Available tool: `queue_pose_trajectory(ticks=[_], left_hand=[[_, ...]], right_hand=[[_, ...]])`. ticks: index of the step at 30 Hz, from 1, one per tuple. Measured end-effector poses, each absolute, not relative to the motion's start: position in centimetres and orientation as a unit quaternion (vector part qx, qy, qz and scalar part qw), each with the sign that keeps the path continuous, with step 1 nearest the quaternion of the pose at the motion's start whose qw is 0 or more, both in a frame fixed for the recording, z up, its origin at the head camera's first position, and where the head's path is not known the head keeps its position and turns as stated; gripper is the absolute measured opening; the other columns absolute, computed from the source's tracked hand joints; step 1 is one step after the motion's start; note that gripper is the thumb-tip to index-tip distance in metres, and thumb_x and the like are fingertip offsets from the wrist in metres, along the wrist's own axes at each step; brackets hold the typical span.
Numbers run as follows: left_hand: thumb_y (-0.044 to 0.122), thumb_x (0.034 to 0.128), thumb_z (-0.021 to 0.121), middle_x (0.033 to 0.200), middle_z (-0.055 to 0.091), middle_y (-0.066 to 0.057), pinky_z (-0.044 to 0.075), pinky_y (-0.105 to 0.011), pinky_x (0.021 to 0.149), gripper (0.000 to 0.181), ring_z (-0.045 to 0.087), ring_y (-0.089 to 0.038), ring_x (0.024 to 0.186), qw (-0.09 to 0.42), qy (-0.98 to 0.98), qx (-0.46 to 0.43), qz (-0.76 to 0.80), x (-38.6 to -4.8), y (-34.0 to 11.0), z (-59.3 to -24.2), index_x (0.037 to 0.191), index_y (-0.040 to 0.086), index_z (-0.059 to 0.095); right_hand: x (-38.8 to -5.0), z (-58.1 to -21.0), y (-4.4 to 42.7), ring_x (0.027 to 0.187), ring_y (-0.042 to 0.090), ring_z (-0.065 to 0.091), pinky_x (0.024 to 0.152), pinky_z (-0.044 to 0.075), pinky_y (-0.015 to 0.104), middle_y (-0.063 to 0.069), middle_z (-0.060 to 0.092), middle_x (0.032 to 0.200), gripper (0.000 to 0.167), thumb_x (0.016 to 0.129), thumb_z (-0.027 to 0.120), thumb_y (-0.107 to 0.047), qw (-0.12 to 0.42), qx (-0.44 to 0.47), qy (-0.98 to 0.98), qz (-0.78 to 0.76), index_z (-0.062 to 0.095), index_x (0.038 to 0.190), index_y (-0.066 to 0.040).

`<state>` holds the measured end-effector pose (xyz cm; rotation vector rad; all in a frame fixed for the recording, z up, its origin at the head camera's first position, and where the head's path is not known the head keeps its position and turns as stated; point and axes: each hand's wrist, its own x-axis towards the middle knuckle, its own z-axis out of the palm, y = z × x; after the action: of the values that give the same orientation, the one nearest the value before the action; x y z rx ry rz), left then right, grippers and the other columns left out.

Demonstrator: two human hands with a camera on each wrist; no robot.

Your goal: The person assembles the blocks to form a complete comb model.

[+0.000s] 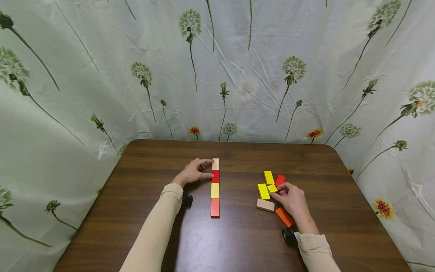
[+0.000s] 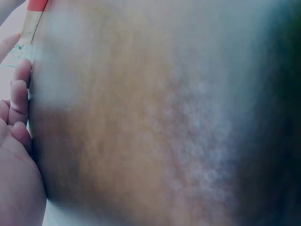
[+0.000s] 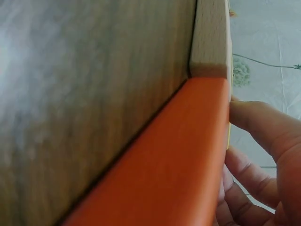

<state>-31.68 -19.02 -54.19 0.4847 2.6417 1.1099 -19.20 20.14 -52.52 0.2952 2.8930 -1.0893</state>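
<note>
In the head view a straight row of blocks stands left of the table's middle. From far to near it has a striped pale wooden block (image 1: 215,164), a dark red block (image 1: 215,176), a pale yellow block (image 1: 215,190) and a lighter red block (image 1: 215,207). My left hand (image 1: 193,172) touches the row's left side, index finger at the wooden block and thumb at the dark red one. To the right, my right hand (image 1: 293,198) pinches a small yellow block (image 1: 272,188) between thumb and index finger. In the right wrist view an orange block (image 3: 164,160) partly hides that grip.
Around the right hand lie two more yellow blocks, one farther (image 1: 268,177) and one nearer (image 1: 263,191), a red block (image 1: 280,180) and a plain wooden block (image 1: 265,205). The brown table (image 1: 238,241) meets a flowered curtain (image 1: 244,75) at its back.
</note>
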Motion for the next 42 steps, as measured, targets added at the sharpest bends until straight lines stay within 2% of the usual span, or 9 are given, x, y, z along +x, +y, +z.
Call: queue_pose_trajectory(ticks=[5, 10, 17, 21, 29, 36, 42], left_hand=[[0.035, 0.0924, 0.086, 0.114, 0.057, -0.009, 0.044, -0.037, 0.085, 0.064, 0.051, -0.024, 0.103, 0.115, 0.902, 0.17, 0.38, -31.7, -19.0, -54.2, 0.151, 0.023, 0.063], [0.036, 0.0923, 0.086, 0.112, 0.057, -0.01, 0.043, -0.037, 0.084, 0.064, 0.051, -0.024, 0.101, 0.114, 0.9, 0.176, 0.383, -31.7, -19.1, -54.1, 0.15, 0.022, 0.063], [0.036, 0.092, 0.086, 0.112, 0.058, -0.009, 0.043, -0.037, 0.085, 0.064, 0.052, -0.023, 0.102, 0.109, 0.902, 0.181, 0.375, -31.8, -19.1, -54.3, 0.15, 0.022, 0.063], [0.036, 0.0914, 0.086, 0.111, 0.058, -0.009, 0.044, -0.036, 0.084, 0.064, 0.052, -0.023, 0.101, 0.106, 0.904, 0.188, 0.37, -31.8, -19.1, -54.5, 0.149, 0.021, 0.063], [0.037, 0.0925, 0.086, 0.114, 0.058, -0.009, 0.043, -0.038, 0.087, 0.064, 0.051, -0.024, 0.105, 0.116, 0.903, 0.174, 0.375, -31.8, -19.2, -54.4, 0.151, 0.025, 0.063], [0.037, 0.0928, 0.086, 0.114, 0.058, -0.009, 0.043, -0.037, 0.087, 0.063, 0.052, -0.024, 0.105, 0.118, 0.903, 0.17, 0.377, -31.7, -19.1, -54.2, 0.151, 0.025, 0.063], [0.038, 0.0934, 0.085, 0.115, 0.058, -0.009, 0.044, -0.037, 0.088, 0.064, 0.052, -0.024, 0.106, 0.117, 0.904, 0.172, 0.374, -31.7, -19.1, -54.2, 0.151, 0.025, 0.062]], right_hand=[[-19.2, -52.5, 20.4, 0.082, 0.022, 0.064, 0.069, 0.05, 0.027, 0.014, 0.073, 0.093, 0.038, 0.09, 0.087, -0.027, 0.021, 0.093, 0.932, -0.35, 0.073, 0.109, 0.004], [-19.0, -52.4, 20.6, 0.083, 0.022, 0.069, 0.072, 0.055, 0.027, 0.015, 0.076, 0.094, 0.038, 0.089, 0.087, -0.024, -0.013, 0.078, 0.932, -0.353, 0.075, 0.109, 0.006], [-18.7, -51.7, 20.6, 0.086, 0.024, 0.069, 0.071, 0.047, 0.011, 0.018, 0.077, 0.1, 0.039, 0.09, 0.086, -0.02, -0.045, 0.071, 0.929, -0.362, 0.076, 0.116, 0.007], [-18.3, -50.8, 20.2, 0.087, 0.024, 0.07, 0.072, 0.047, 0.008, 0.018, 0.078, 0.101, 0.037, 0.091, 0.086, -0.019, -0.06, 0.052, 0.927, -0.366, 0.077, 0.117, 0.005], [-17.3, -49.2, 18.7, 0.088, 0.019, 0.069, 0.076, 0.054, 0.013, 0.012, 0.074, 0.101, 0.031, 0.091, 0.085, -0.014, -0.059, 0.008, 0.921, -0.384, 0.078, 0.115, 0.003], [-16.7, -49.3, 16.9, 0.086, 0.021, 0.072, 0.08, 0.062, 0.026, 0.012, 0.074, 0.098, 0.027, 0.086, 0.087, -0.005, -0.073, -0.032, 0.914, -0.397, 0.079, 0.11, 0.004], [-16.1, -49.8, 15.3, 0.083, 0.018, 0.073, 0.08, 0.063, 0.025, 0.007, 0.076, 0.093, 0.026, 0.081, 0.09, -0.002, -0.089, -0.059, 0.904, -0.413, 0.081, 0.105, 0.001]])
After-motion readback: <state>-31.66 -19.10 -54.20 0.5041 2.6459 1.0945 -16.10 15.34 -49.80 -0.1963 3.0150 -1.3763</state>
